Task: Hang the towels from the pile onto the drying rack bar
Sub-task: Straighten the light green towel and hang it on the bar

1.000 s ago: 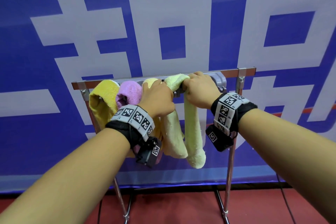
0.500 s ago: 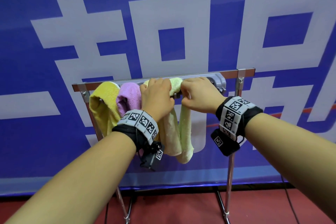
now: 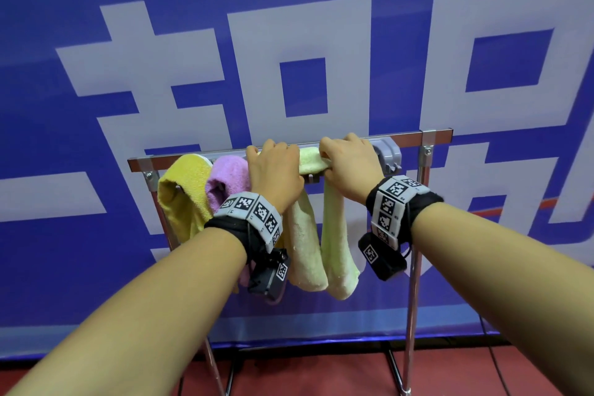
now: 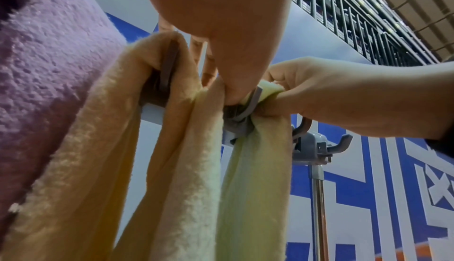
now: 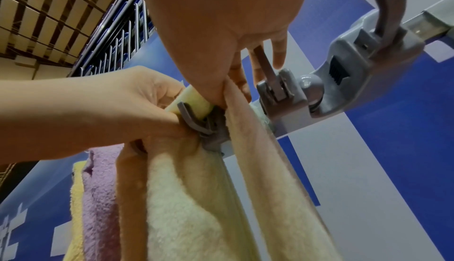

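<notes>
A light green towel (image 3: 310, 160) lies over the rack bar (image 3: 408, 137), and its end (image 3: 337, 251) hangs down in front. My left hand (image 3: 274, 169) and right hand (image 3: 349, 161) sit side by side on the bar, each gripping the towel's top fold. The left wrist view shows my thumb pressing the green towel (image 4: 255, 168) by a grey hook (image 4: 239, 121). In the right wrist view my right thumb pinches the towel (image 5: 258, 158). A cream towel (image 3: 303, 251), a purple towel (image 3: 229, 175) and a yellow towel (image 3: 183, 190) hang to the left.
A grey plastic end clamp with hooks (image 3: 387, 154) sits on the bar just right of my right hand. The rack's chrome legs (image 3: 413, 315) stand on a red floor (image 3: 321, 376). A blue banner (image 3: 289, 42) stands close behind.
Both hands have shifted up over the top of the bar. More of the green towel now shows flattened between them.
</notes>
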`<state>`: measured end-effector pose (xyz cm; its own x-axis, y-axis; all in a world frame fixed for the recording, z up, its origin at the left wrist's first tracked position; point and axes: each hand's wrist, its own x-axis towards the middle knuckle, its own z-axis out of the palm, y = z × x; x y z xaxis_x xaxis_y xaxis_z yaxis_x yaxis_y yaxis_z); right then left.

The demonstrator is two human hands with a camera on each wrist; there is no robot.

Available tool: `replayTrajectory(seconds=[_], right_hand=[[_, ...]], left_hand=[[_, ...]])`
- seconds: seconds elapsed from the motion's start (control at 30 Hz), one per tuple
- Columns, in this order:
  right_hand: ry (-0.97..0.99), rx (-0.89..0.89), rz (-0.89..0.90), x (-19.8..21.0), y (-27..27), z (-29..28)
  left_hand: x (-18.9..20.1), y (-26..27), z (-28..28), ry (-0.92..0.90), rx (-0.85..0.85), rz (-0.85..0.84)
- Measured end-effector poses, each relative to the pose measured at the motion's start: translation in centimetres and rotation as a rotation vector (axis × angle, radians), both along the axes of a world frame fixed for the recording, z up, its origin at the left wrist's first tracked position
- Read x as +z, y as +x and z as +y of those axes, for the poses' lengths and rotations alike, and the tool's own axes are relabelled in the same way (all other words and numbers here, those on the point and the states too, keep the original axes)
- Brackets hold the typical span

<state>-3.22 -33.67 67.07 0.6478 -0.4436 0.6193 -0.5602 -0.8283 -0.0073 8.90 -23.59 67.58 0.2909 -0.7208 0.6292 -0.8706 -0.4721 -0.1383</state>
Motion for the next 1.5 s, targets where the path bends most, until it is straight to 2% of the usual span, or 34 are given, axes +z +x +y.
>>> replayTrajectory(seconds=[0.2, 0.37, 0.47, 0.53, 0.6, 0.67, 0.77, 0.9, 1.13, 1.5], right_hand=[[-0.019, -0.032, -0.043, 2.1, 0.8, -0.2], [0.044, 0.135, 0.160, 0.9, -0.2, -1.0], [0.159, 0.217, 0.260, 1.2, -1.6, -1.2], [0.329, 0.259, 0.173, 1.8, -2.3, -1.1], [0.454, 0.250, 0.008, 2.3, -2.4, -1.2], [0.418, 0.196, -0.044, 2.6, -1.7, -1.5], [0.290, 0.113, 0.058, 2.6, -0.3, -2.0], [0.258, 0.029, 0.124, 2.4, 0.5, -2.6], [0.333, -0.016, 0.164, 2.5, 0.7, -2.7], [0.423, 0.026, 0.053, 2.7, 0.3, -2.9]], left_hand=[[2.0, 1.1, -0.5, -0.109, -0.020, 0.139], [0.8, 1.5, 0.5, 0.137, -0.126, 0.152], [1.2, 2.2, 0.7, 0.208, -0.182, 0.299], [2.0, 2.5, 0.7, 0.173, -0.188, 0.444], [2.5, 2.5, 0.4, 0.111, -0.175, 0.523], [2.9, 2.3, 0.0, 0.083, -0.168, 0.538], [2.8, 2.5, -0.9, 0.093, -0.165, 0.554], [2.9, 3.2, -1.6, 0.135, -0.173, 0.547], [2.9, 3.9, -2.0, 0.129, -0.173, 0.555], [3.8, 2.9, -2.2, 0.124, -0.121, 0.556]])
